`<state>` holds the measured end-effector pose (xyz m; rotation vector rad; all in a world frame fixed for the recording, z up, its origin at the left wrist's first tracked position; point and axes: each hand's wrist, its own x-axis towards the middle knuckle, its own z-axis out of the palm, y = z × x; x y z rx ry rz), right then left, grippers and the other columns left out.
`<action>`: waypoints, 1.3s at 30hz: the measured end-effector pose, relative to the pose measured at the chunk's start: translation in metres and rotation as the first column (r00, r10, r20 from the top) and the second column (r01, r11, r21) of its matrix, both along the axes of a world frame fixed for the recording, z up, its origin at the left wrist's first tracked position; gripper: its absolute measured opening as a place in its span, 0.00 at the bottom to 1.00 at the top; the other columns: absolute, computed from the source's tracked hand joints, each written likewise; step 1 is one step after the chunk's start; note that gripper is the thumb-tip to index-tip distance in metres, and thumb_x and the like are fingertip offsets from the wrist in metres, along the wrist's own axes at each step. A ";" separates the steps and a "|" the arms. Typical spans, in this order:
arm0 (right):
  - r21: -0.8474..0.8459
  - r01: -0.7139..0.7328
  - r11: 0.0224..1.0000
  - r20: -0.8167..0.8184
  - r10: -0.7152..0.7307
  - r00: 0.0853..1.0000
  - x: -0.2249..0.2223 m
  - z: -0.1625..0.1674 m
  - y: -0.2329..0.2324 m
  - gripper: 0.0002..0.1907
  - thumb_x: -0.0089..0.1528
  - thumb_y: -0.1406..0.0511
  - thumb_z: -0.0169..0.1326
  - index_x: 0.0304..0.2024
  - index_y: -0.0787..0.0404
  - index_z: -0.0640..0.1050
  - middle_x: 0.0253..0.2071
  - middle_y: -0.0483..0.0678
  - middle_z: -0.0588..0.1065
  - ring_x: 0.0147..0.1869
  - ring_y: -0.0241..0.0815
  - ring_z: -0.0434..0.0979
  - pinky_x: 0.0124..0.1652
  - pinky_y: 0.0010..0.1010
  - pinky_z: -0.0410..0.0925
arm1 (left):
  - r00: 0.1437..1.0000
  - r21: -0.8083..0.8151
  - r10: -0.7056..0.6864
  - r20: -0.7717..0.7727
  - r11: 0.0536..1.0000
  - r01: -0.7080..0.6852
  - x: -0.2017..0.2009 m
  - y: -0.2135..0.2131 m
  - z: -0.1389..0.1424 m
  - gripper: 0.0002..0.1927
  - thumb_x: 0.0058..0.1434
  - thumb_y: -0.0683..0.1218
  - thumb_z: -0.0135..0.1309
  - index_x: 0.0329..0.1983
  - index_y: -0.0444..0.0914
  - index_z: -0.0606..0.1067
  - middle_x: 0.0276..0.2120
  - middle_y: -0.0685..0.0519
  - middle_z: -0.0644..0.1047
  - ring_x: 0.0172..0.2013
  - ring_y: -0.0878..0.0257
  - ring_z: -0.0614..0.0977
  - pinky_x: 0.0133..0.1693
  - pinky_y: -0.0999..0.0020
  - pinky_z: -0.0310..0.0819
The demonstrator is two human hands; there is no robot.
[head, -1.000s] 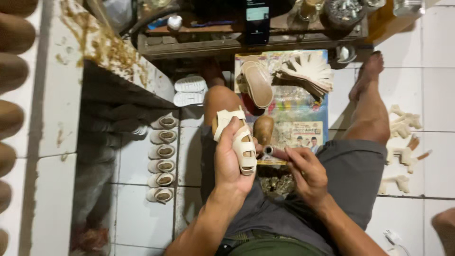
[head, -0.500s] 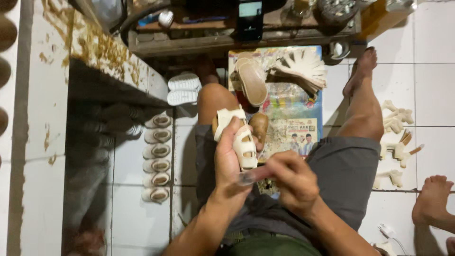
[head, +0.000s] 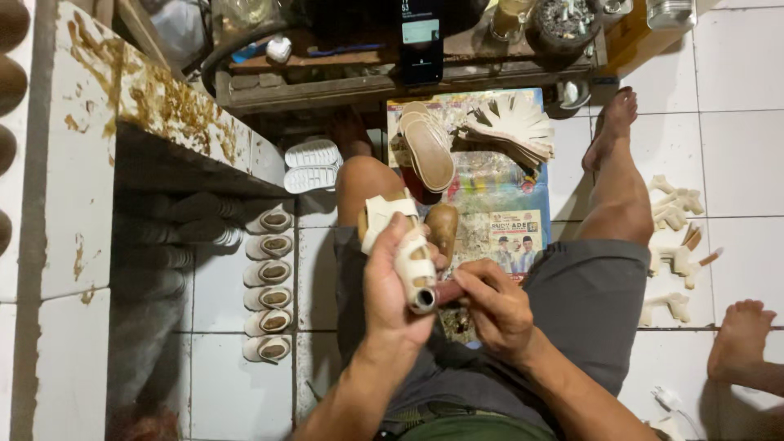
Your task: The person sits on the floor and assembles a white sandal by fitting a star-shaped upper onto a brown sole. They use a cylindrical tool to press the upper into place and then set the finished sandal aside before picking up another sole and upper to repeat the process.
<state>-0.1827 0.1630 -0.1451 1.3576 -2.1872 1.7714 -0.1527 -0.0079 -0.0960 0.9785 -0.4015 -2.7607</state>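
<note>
White floor tiles [head: 735, 122] surround a seated person in grey shorts, seen from above. A cream strapped sandal upper on a last [head: 406, 249] is held over the lap, above the left thigh, with the left hand [head: 390, 286] wrapped closed around its lower part. A short brownish tool handle [head: 447, 291] is pinched in the closed fingers of the right hand [head: 494, 310], its end set against the heel end of the sandal, just beside the left thumb. A brown wooden last [head: 443, 229] is seen just beyond the sandal, on a printed sheet [head: 510, 208] spread on the floor. On that sheet a stack of tan soles [head: 427, 151] and a fan of cream insole pieces [head: 513, 124] are laid. A row of finished cream sandals [head: 268, 282] is lined up to the left beneath a stained white bench [head: 90, 147], with a pair of white ridged soles [head: 310, 165] near its top. Cream strap pieces [head: 676, 237] are scattered on the tiles to the right, near another person's bare foot [head: 739, 339].
</note>
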 end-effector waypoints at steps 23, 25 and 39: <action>0.096 -0.089 0.991 -0.042 0.093 0.995 -0.019 -0.025 -0.068 0.23 0.64 0.76 0.56 0.62 0.62 0.74 0.47 0.54 0.76 0.46 0.43 0.78 0.44 0.31 0.72 | 0.988 -0.555 0.155 -0.020 0.820 -0.141 -0.013 -0.065 -0.027 0.35 0.65 0.50 0.58 0.72 0.44 0.58 0.46 0.44 0.76 0.35 0.58 0.83 0.30 0.65 0.81; 0.113 -0.075 0.991 -0.001 0.076 0.997 -0.029 -0.025 -0.062 0.24 0.63 0.77 0.56 0.62 0.62 0.74 0.48 0.55 0.76 0.46 0.44 0.79 0.43 0.30 0.74 | 0.988 -0.561 0.151 -0.014 0.817 -0.132 -0.009 -0.067 -0.026 0.35 0.64 0.51 0.58 0.71 0.43 0.58 0.46 0.44 0.76 0.36 0.58 0.83 0.30 0.65 0.82; 0.212 0.008 0.977 0.061 -0.022 0.998 -0.033 -0.025 -0.055 0.27 0.63 0.79 0.56 0.63 0.58 0.75 0.44 0.52 0.77 0.42 0.42 0.79 0.39 0.28 0.73 | 0.988 -0.568 0.139 -0.066 0.809 -0.152 -0.008 -0.068 -0.029 0.33 0.65 0.51 0.58 0.70 0.43 0.60 0.46 0.43 0.75 0.36 0.56 0.84 0.30 0.65 0.82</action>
